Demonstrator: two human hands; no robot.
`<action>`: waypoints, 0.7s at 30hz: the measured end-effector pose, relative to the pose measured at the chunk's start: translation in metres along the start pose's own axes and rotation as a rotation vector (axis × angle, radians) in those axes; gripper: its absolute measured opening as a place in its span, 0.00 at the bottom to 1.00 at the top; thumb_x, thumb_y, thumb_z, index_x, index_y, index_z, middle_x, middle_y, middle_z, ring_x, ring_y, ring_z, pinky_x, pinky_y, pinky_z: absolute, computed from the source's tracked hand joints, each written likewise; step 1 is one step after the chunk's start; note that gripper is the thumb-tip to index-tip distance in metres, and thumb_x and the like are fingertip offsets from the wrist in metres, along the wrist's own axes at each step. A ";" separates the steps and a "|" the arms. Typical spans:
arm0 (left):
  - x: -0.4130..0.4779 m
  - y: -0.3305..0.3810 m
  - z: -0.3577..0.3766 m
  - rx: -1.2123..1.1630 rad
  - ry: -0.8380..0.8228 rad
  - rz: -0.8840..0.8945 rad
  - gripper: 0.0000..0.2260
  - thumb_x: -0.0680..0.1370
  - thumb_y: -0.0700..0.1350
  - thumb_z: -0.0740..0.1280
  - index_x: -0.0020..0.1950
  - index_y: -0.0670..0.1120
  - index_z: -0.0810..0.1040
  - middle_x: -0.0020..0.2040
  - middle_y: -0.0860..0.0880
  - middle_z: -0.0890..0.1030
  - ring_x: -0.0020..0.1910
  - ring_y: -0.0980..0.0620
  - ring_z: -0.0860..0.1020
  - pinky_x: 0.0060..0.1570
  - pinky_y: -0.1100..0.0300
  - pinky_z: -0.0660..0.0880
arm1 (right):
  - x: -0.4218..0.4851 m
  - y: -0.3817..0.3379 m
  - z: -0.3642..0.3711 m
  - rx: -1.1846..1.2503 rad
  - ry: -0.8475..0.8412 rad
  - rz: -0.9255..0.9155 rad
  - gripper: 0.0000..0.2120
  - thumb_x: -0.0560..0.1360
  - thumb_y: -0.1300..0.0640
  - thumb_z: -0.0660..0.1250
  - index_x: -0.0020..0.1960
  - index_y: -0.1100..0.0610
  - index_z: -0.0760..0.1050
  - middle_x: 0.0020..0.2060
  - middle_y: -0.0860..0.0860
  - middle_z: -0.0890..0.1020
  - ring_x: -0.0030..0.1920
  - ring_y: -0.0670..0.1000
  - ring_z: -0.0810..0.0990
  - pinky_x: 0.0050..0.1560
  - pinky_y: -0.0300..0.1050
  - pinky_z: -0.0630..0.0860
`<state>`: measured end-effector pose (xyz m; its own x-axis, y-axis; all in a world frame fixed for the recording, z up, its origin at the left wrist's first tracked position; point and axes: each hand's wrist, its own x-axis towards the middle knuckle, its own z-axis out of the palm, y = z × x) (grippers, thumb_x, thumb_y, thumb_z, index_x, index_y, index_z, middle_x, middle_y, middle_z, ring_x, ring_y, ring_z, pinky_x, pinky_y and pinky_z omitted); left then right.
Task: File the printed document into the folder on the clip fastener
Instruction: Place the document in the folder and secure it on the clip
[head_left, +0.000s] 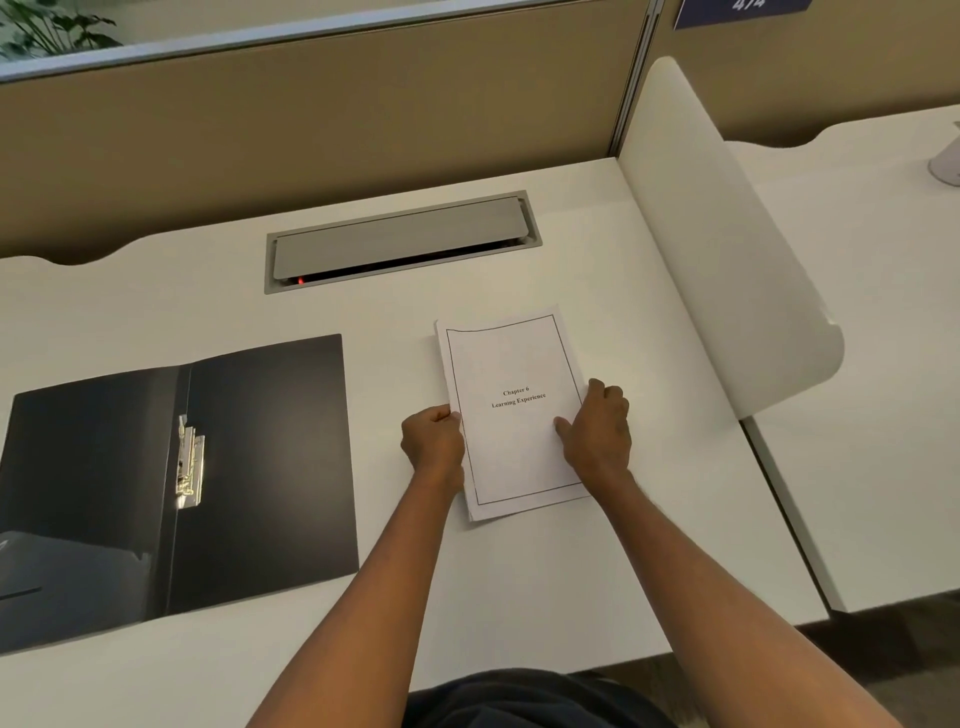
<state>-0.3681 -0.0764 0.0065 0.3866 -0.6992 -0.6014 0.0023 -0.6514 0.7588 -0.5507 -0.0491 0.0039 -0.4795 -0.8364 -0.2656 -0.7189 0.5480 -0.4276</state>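
**Document gripped at both edges; folder open and waiting**

My forearms enter from the near edge of the surface (519, 597); both reach to the printed document (511, 415), which lies flat on the surface right of centre, title page up, reading "Chapter 6 Learning Experience". My left hand (434, 441) is curled closed around the document's left edge, thumb on top; my right hand (597, 431) is likewise closed on the right edge, thumb lying across the page. The sheets are not square; offset edges show at the top and along the left side.

The folder (176, 478) lies open and flat to the left, well apart from the document; its clip fastener (189, 462) sits by the spine, apparently closed, though I cannot tell for certain.

Judgement on the step in hand: the stack should be squared before it travels; I would lift it, tap the edges on the surface until flush, then carry it across with an even grip on both sides. Whether the sheets are punched cannot be seen; the binding edge must meet the fastener straight, or the pages will sit crooked.
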 end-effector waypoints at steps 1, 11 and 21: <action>0.002 -0.001 -0.002 -0.034 -0.011 -0.024 0.09 0.78 0.33 0.69 0.47 0.45 0.86 0.44 0.45 0.84 0.38 0.45 0.77 0.45 0.53 0.79 | 0.000 0.000 0.000 0.003 -0.001 0.003 0.27 0.75 0.55 0.74 0.68 0.62 0.67 0.64 0.59 0.72 0.66 0.59 0.71 0.58 0.51 0.75; 0.019 -0.005 -0.030 -0.191 -0.182 -0.113 0.09 0.78 0.33 0.71 0.58 0.41 0.83 0.45 0.46 0.86 0.41 0.48 0.83 0.35 0.59 0.81 | 0.018 0.015 -0.011 0.323 -0.071 0.036 0.29 0.78 0.50 0.70 0.73 0.64 0.68 0.64 0.59 0.76 0.65 0.59 0.75 0.65 0.52 0.73; 0.045 0.001 -0.090 -0.269 -0.214 -0.116 0.08 0.78 0.35 0.73 0.55 0.44 0.83 0.48 0.47 0.86 0.44 0.51 0.85 0.40 0.60 0.80 | 0.009 -0.010 -0.006 0.734 -0.374 0.104 0.23 0.79 0.46 0.69 0.68 0.60 0.74 0.53 0.52 0.83 0.48 0.50 0.79 0.52 0.48 0.79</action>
<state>-0.2673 -0.0819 0.0030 0.1679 -0.6896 -0.7045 0.2886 -0.6489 0.7040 -0.5510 -0.0618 0.0112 -0.2333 -0.8026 -0.5490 -0.1074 0.5823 -0.8058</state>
